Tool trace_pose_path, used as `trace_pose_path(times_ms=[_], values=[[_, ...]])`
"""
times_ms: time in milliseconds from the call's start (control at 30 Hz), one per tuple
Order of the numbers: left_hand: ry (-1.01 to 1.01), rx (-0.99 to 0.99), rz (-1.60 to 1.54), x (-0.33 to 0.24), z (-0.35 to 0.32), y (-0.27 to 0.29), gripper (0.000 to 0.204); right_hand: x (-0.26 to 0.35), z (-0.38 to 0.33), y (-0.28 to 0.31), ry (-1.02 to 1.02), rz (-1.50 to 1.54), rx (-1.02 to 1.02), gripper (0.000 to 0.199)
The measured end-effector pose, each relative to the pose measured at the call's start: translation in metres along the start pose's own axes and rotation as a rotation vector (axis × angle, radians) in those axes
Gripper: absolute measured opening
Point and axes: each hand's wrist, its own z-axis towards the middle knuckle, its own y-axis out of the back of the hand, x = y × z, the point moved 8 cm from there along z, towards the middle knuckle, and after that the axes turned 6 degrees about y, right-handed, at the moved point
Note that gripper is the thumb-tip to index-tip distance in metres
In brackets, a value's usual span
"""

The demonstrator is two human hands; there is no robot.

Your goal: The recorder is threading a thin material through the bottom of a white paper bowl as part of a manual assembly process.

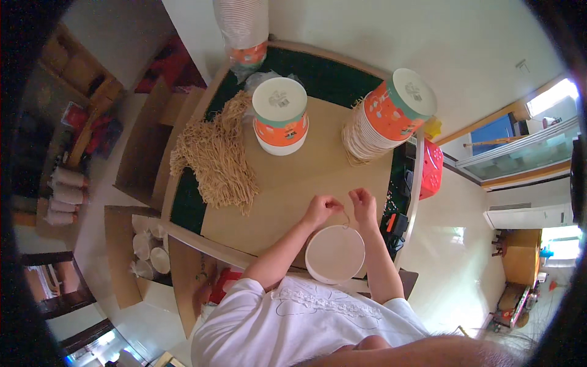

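A white round paper bucket (335,255) rests against my shirt at the table's near edge, its flat white face up. A thin tan paper cord (347,221) rises from its far rim in a loose curve. My left hand (322,211) is closed in a pinch at the cord, just beyond the bucket. Beside it, my right hand (364,208) has fingertips pressed together; whatever they hold is too small to make out. A pile of tan cords (220,156) lies on the left of the table.
Brown cardboard (299,189) covers the green tabletop. Orange-and-green buckets (280,122) stand upside down at the back, with a taller corded stack (391,113) at right. Plastic-wrapped buckets (243,30) stand at the far left corner. A red crate (431,170) sits beyond the right edge.
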Motion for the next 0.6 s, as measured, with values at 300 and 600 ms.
trace_pose_path(times_ms=[300,600], values=[[-0.021,-0.109,-0.108,0.013,0.007,0.012,0.013,-0.013,-0.013,-0.022,-0.155,-0.06,0.356,0.021],[-0.041,-0.043,0.037,0.002,0.009,0.011,0.013,-0.004,-0.015,-0.016,-0.193,0.242,0.168,0.018]])
